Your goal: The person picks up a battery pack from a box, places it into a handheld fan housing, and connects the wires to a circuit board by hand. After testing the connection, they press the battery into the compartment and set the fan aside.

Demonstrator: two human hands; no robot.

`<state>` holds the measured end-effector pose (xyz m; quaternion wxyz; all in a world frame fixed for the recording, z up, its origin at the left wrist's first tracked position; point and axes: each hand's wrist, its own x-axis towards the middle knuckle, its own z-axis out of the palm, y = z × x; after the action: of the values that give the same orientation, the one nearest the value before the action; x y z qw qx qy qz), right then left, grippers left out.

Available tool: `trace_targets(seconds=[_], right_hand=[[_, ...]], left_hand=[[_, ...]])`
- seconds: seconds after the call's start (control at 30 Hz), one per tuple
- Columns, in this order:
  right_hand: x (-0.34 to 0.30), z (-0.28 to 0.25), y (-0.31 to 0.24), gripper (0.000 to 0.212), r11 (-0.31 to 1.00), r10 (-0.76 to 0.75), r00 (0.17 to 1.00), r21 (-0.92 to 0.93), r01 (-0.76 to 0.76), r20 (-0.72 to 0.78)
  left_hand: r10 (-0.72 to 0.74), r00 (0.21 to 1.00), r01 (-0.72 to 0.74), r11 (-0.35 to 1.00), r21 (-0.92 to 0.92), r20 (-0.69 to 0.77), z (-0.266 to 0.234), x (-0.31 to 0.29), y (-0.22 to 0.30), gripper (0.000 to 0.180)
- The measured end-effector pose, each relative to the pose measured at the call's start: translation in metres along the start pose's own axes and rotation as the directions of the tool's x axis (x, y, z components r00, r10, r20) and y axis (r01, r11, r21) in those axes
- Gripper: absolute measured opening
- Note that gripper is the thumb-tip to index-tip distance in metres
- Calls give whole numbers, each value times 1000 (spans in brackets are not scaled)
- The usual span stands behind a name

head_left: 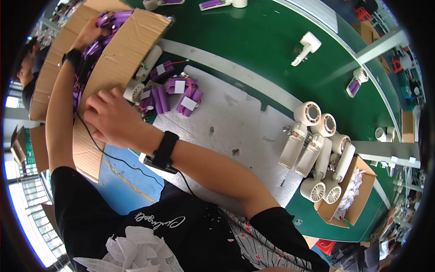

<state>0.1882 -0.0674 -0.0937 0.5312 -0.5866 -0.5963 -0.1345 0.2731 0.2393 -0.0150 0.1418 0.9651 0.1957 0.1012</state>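
Fingers (96,105) of the right hand (118,119) half curled, beside the near wall of a cardboard box (129,47); from where I stand, can't tell if they grip anything. Left hand (89,35) inside that box, fingers bent down among purple batteries (121,16); hold on any one hidden. More purple battery packs (161,100) in a cluster on the near-white board (217,127), by its left edge. White fan casings (322,156) grouped along the board's right side.
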Motion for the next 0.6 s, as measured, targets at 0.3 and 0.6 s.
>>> trace_targets(seconds=[0.3,0.6], right_hand=[[38,-85,57,20,950,279,912,226,-216,-301],[-54,-228,198,56,97,384,85,-52,-994,-919]], left_hand=[[1,990,26,981,191,-144,1,-12,-11,42],[170,971,-179,983,-43,-170,5,8,-81,41]])
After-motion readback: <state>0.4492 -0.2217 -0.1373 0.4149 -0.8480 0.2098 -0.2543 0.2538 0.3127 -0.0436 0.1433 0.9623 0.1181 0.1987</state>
